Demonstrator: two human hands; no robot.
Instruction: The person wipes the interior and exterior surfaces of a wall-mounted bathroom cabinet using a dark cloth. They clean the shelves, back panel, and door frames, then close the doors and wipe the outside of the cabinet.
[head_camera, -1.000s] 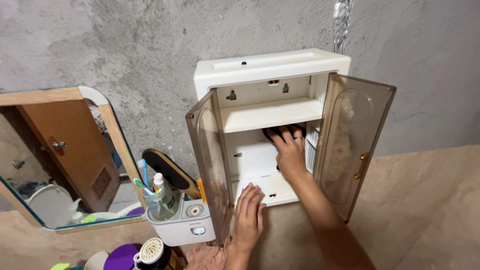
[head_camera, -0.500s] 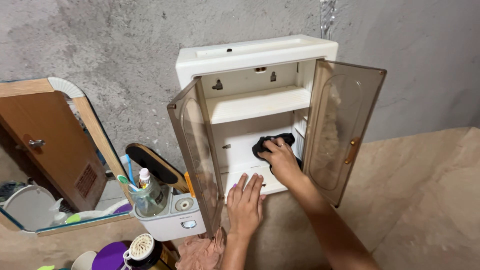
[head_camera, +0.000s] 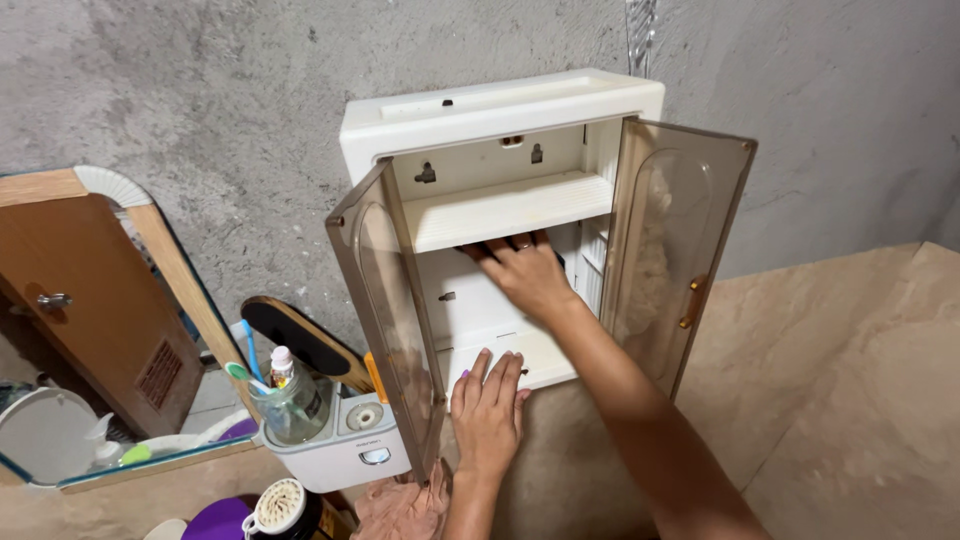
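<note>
A white wall cabinet (head_camera: 500, 100) hangs on a grey concrete wall with both smoky brown doors open. My right hand (head_camera: 525, 270) reaches into the lower compartment, just under the middle shelf (head_camera: 510, 210), and presses a black cloth (head_camera: 478, 248) against the back wall. Only a sliver of the cloth shows past the fingers. My left hand (head_camera: 488, 410) lies flat with fingers spread against the cabinet's bottom edge and holds nothing.
The left door (head_camera: 385, 300) and right door (head_camera: 675, 250) swing out toward me. A white toothbrush holder (head_camera: 340, 440) with a cup of brushes sits at lower left, beside a wood-framed mirror (head_camera: 90, 330). A pink cloth (head_camera: 400, 505) lies below.
My right hand moved the black cloth from the lower right of the compartment up and left to just beneath the shelf. The left hand stayed on the bottom edge.
</note>
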